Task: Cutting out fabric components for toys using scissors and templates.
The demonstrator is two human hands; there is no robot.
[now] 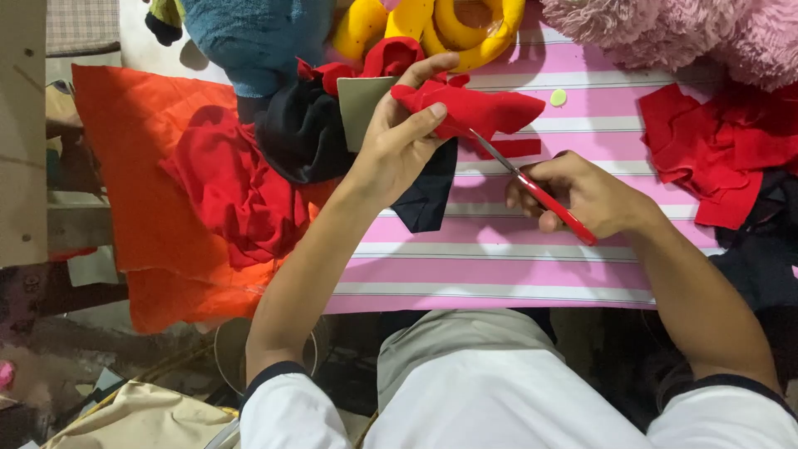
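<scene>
My left hand [399, 137] holds a piece of red fabric [474, 110] together with a grey card template [359, 106] above the table. My right hand [582, 193] grips red-handled scissors [536, 189], whose blades reach up to the lower edge of the red fabric. A narrow red strip [514, 148] lies just below the fabric. A dark navy cloth [428, 195] hangs beneath my left hand.
The table carries a pink-and-white striped cover [499, 266]. Orange cloth [150, 208] and crumpled red cloth [233, 187] lie left, red scraps [715, 150] right. Blue, yellow and pink plush items sit along the far edge. A small pale green disc [558, 97] lies nearby.
</scene>
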